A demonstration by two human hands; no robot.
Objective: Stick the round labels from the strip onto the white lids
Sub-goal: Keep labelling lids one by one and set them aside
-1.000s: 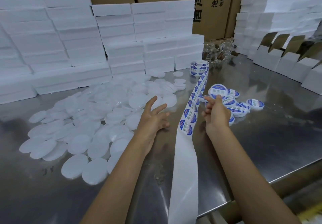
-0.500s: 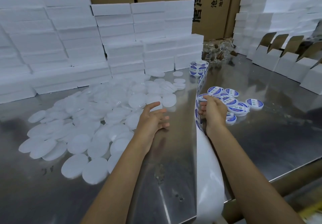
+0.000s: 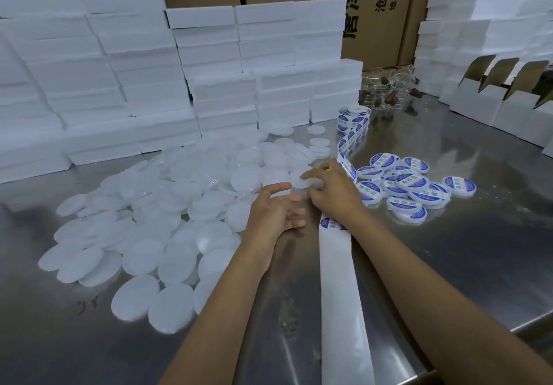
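A wide pile of plain white lids (image 3: 167,211) covers the left of the steel table (image 3: 449,265). The label strip (image 3: 341,280) runs from its roll (image 3: 353,116) toward me, passes under my right wrist and hangs over the near edge as bare backing. My right hand (image 3: 332,190) reaches left across the strip, its fingers closed on one white lid (image 3: 300,181) at the pile's right edge. My left hand (image 3: 275,214) hovers just beside it, fingers spread, holding nothing. Several labelled lids (image 3: 413,187) lie in a heap to the right.
Stacks of white foam boxes (image 3: 209,64) wall off the back and left. Brown cartons (image 3: 374,10) stand behind them. Small glass jars (image 3: 386,91) sit at the back, and open white cartons (image 3: 493,106) line the right side.
My right hand has let the strip drop and moved left to the white lid. The strip has settled flat on the table. My left hand has barely shifted.
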